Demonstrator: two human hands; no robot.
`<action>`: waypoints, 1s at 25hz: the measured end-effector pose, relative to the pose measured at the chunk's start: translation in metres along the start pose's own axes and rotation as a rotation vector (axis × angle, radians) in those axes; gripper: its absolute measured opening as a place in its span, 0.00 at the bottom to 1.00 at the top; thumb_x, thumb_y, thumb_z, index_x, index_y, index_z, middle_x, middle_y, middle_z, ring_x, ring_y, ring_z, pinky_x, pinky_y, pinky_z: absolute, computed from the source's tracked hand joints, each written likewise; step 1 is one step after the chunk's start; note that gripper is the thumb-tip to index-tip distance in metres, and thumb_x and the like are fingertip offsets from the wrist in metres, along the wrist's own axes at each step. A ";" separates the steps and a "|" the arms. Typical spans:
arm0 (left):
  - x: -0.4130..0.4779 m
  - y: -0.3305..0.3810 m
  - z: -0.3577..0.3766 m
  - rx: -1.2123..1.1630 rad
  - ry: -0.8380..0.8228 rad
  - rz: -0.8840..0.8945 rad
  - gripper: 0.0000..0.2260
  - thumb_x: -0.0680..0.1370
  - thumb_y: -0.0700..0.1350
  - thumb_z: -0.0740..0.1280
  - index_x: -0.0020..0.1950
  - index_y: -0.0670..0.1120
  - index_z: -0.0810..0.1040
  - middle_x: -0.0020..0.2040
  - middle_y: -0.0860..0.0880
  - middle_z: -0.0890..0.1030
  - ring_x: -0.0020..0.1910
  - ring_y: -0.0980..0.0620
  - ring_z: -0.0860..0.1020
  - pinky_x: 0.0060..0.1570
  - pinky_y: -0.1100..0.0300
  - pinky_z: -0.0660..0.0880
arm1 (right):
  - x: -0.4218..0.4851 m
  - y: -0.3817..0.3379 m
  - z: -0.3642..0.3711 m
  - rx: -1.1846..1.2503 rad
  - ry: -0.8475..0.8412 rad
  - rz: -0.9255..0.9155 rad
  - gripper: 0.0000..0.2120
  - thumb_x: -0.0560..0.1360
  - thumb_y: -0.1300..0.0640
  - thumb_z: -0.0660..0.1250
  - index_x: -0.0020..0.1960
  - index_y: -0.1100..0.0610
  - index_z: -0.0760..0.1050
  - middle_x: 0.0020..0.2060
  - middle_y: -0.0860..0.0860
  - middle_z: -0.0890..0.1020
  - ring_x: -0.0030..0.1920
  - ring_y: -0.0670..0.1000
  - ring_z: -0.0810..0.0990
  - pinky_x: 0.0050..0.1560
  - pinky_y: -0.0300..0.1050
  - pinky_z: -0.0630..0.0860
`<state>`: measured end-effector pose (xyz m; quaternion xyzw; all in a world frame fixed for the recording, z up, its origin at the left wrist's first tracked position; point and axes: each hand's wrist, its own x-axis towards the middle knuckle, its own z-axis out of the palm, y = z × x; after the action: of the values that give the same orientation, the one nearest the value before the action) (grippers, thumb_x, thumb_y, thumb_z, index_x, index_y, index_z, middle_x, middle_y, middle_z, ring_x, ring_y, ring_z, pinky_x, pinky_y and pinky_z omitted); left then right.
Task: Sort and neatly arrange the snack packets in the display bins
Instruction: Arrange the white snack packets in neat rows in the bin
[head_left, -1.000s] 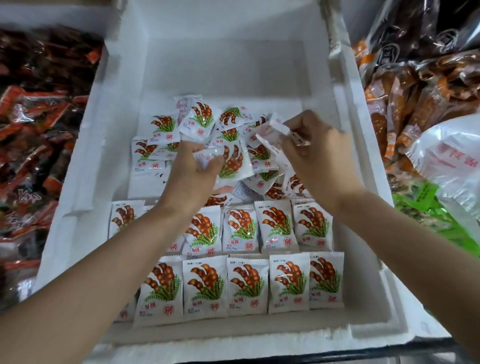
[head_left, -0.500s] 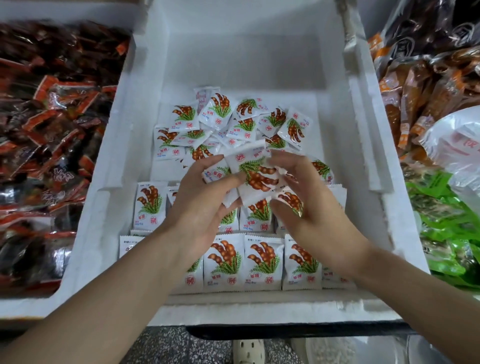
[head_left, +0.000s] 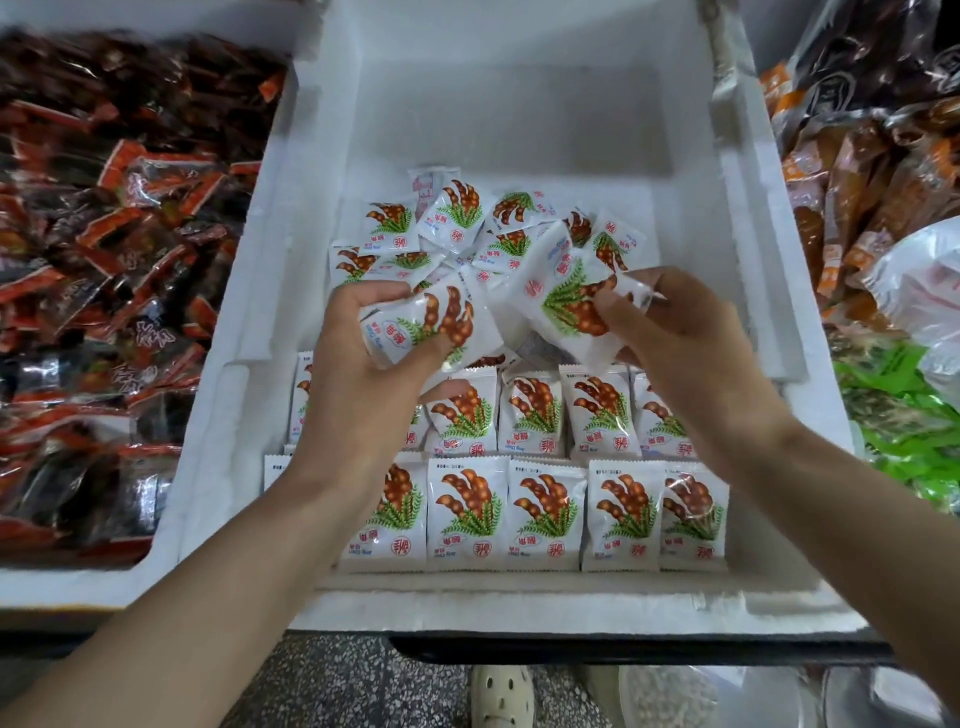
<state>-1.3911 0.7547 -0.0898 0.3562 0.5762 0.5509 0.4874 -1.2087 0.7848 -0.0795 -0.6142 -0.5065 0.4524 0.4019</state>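
Note:
A white foam bin (head_left: 748, 291) holds small white snack packets printed with brown pods and green leaves. Two neat rows of packets (head_left: 545, 514) stand along its near side. A loose pile of packets (head_left: 457, 223) lies further back. My left hand (head_left: 358, 374) grips one packet (head_left: 426, 325) above the rows, fingers curled round it. My right hand (head_left: 691, 338) pinches another packet (head_left: 561, 296) by its edge, and that packet is tilted next to the left one.
A bin of dark red and black packets (head_left: 104, 260) lies to the left. Orange-brown packets (head_left: 872, 182), a white plastic bag (head_left: 914, 280) and green packets (head_left: 904, 415) lie to the right. Below the bin's front edge are a speckled floor and a pale shoe (head_left: 501, 696).
Both hands drew back from the loose pile with packets and now hold them apart above the rows. The camera has tilted down, showing floor and shoe.

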 end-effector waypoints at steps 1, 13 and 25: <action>0.002 0.000 -0.003 0.020 0.025 0.010 0.15 0.73 0.35 0.70 0.50 0.53 0.70 0.62 0.45 0.77 0.47 0.54 0.83 0.38 0.60 0.81 | 0.005 0.002 -0.002 -0.144 0.003 -0.076 0.04 0.77 0.54 0.64 0.47 0.54 0.74 0.40 0.56 0.83 0.41 0.58 0.81 0.44 0.49 0.80; 0.000 -0.009 -0.016 0.104 -0.052 -0.003 0.11 0.76 0.35 0.68 0.52 0.50 0.77 0.49 0.53 0.84 0.47 0.56 0.83 0.40 0.63 0.80 | 0.047 0.024 0.020 -0.906 -0.613 -0.273 0.16 0.79 0.53 0.60 0.66 0.51 0.72 0.58 0.55 0.76 0.57 0.56 0.76 0.57 0.45 0.69; -0.004 -0.015 -0.007 0.175 -0.097 -0.112 0.09 0.80 0.42 0.63 0.47 0.35 0.71 0.40 0.40 0.75 0.41 0.52 0.84 0.56 0.45 0.77 | 0.010 0.017 0.020 -0.433 -0.326 -0.297 0.10 0.78 0.50 0.59 0.57 0.50 0.72 0.45 0.46 0.80 0.46 0.44 0.80 0.47 0.34 0.77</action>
<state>-1.3954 0.7472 -0.1042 0.3909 0.6168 0.4524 0.5120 -1.2224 0.7923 -0.1023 -0.5242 -0.7331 0.3628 0.2372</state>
